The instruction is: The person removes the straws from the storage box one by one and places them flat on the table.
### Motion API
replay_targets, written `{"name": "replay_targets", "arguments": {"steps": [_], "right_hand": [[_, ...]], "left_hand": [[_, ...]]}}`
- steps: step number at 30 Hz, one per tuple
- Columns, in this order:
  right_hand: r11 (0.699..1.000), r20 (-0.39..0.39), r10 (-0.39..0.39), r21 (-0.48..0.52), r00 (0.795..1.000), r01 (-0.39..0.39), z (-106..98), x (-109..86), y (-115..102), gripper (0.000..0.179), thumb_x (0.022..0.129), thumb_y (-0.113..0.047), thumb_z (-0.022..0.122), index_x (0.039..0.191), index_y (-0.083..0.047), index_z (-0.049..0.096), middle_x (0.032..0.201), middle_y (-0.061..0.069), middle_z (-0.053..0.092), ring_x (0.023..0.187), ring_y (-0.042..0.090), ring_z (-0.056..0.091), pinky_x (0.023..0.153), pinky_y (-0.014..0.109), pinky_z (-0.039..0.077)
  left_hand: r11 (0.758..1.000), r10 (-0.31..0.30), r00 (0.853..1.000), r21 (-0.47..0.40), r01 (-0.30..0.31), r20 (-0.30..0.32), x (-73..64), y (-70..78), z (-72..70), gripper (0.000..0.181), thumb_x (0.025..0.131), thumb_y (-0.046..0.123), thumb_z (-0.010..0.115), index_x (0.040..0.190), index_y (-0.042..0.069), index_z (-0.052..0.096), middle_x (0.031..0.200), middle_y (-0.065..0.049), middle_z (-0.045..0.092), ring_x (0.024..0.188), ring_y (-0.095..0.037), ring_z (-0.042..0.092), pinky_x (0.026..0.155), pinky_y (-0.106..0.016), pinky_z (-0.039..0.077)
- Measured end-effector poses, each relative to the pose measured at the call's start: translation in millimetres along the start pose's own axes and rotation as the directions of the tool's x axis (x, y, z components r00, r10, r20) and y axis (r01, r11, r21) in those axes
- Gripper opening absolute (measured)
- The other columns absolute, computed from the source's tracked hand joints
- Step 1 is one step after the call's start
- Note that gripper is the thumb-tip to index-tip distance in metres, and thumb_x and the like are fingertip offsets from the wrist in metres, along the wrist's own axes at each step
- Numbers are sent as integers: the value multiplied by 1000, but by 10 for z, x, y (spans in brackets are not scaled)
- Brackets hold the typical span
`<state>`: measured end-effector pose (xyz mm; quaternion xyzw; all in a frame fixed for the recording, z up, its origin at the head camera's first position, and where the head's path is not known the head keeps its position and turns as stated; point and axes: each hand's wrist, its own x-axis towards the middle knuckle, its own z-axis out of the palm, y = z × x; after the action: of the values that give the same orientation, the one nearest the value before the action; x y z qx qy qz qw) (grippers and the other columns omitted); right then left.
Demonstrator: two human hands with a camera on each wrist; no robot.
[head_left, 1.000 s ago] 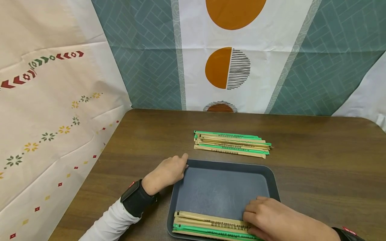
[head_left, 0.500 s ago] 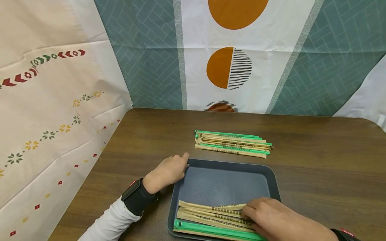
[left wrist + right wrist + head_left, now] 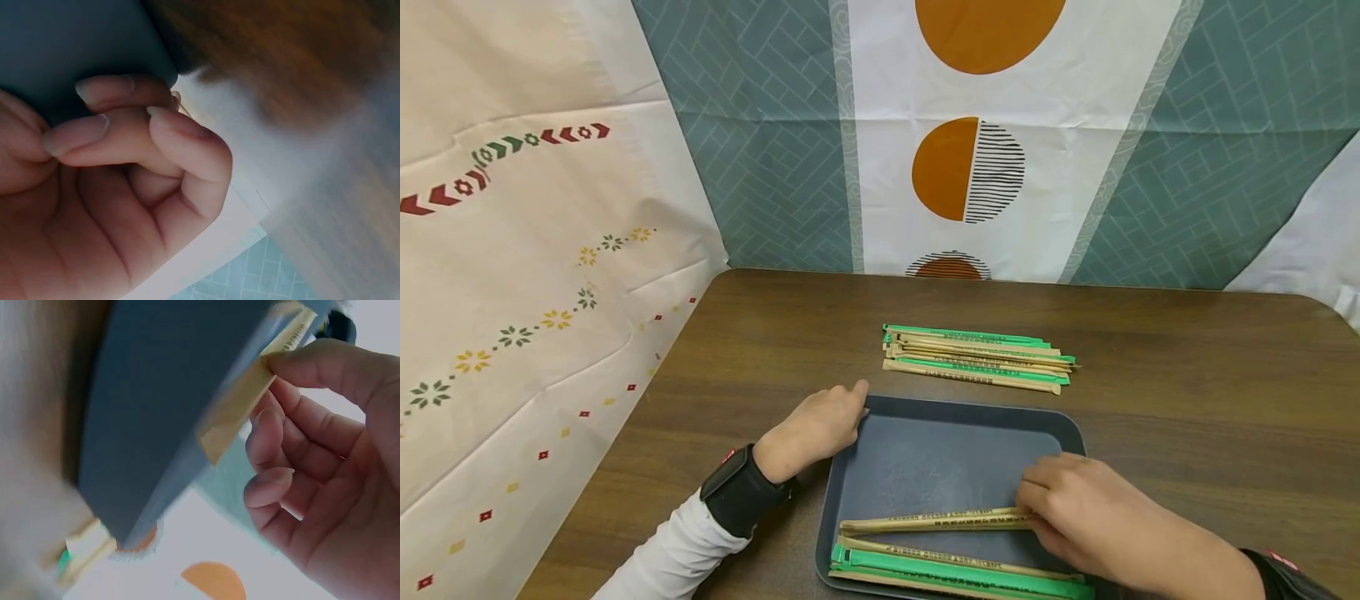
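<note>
A dark grey baking tray (image 3: 958, 475) lies on the table. My left hand (image 3: 820, 425) grips its back left corner; curled fingers show in the left wrist view. In my right hand (image 3: 1093, 512) are long, thin tan paper-wrapped sticks (image 3: 936, 522), pinched at their right end between thumb and fingers. They lie above the tray's front part, slightly apart from the others; how many there are I cannot tell. The right wrist view shows a tan wrapper (image 3: 240, 403) under the thumb. Green and tan wrapped sticks (image 3: 955, 571) lie along the tray's front edge.
Behind the tray, a loose bundle of green and tan wrapped sticks (image 3: 977, 358) lies on the brown wooden table (image 3: 1210, 400). A patterned cloth (image 3: 775, 150) hangs at the table's back edge, and a cream cloth (image 3: 550, 375) hangs to the left.
My right hand has moved back and slightly right, taking tan wrapped sticks off the front row. Those sticks spread, then came together again. My left hand stays on the tray's corner.
</note>
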<state>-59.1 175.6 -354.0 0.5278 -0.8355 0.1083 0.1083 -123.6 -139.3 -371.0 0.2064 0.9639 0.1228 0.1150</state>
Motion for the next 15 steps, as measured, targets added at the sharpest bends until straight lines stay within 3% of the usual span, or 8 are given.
{"name": "replay_targets", "arguments": {"steps": [2, 5, 7, 10, 12, 15], "right_hand": [[999, -51, -6, -48, 999, 3, -94, 43, 89, 16, 88, -17, 68, 75, -23, 61, 71, -16, 49, 62, -2, 42, 55, 18, 38], [994, -141, 34, -98, 989, -49, -224, 92, 274, 38, 102, -34, 39, 77, -20, 65, 73, -12, 55, 62, 1, 50, 54, 21, 44], [987, -182, 78, -127, 980, -102, -276, 107, 436, 32, 100, -33, 50, 77, -18, 67, 74, -10, 59, 61, 3, 53, 53, 22, 45], [970, -187, 148, -163, 971, -180, -279, 115, 694, 12, 81, -18, 79, 77, -16, 68, 74, -7, 60, 59, 6, 56, 51, 24, 45], [961, -150, 202, -160, 968, -225, -222, 117, 847, 26, 63, -4, 87, 78, -16, 68, 75, -6, 61, 59, 6, 56, 50, 23, 45], [948, -75, 272, -150, 959, -281, -104, 123, 1003, 22, 68, -4, 84, 78, -16, 68, 76, -5, 62, 59, 7, 56, 50, 24, 44]], "left_hand": [[1000, -2, 1000, -1, 2, -1, 1, 0, -10, 11, 99, 12, 54, 96, 2, 49, 62, -7, 46, 49, -18, 46, 49, -29, 34], [1000, -4, 1000, 1, 4, -1, -1, 2, -19, 11, 99, 11, 54, 97, 2, 49, 63, -8, 46, 50, -19, 46, 50, -30, 34], [1000, -7, 1000, 1, 7, -1, -1, 7, -25, 11, 99, 11, 54, 98, 1, 49, 63, -8, 46, 50, -19, 46, 50, -30, 34], [1000, -10, 1000, 5, 10, -5, -3, 9, -22, 12, 99, 11, 55, 98, 1, 49, 64, -8, 46, 51, -19, 46, 50, -31, 34], [1000, -9, 1000, 3, 9, -7, -8, 9, -16, 12, 99, 11, 55, 97, 0, 49, 64, -8, 46, 51, -19, 46, 50, -30, 34], [1000, 2, 1000, 0, -2, -8, -11, 6, 7, 12, 99, 11, 55, 97, 1, 49, 64, -8, 45, 52, -18, 46, 50, -30, 34]]}}
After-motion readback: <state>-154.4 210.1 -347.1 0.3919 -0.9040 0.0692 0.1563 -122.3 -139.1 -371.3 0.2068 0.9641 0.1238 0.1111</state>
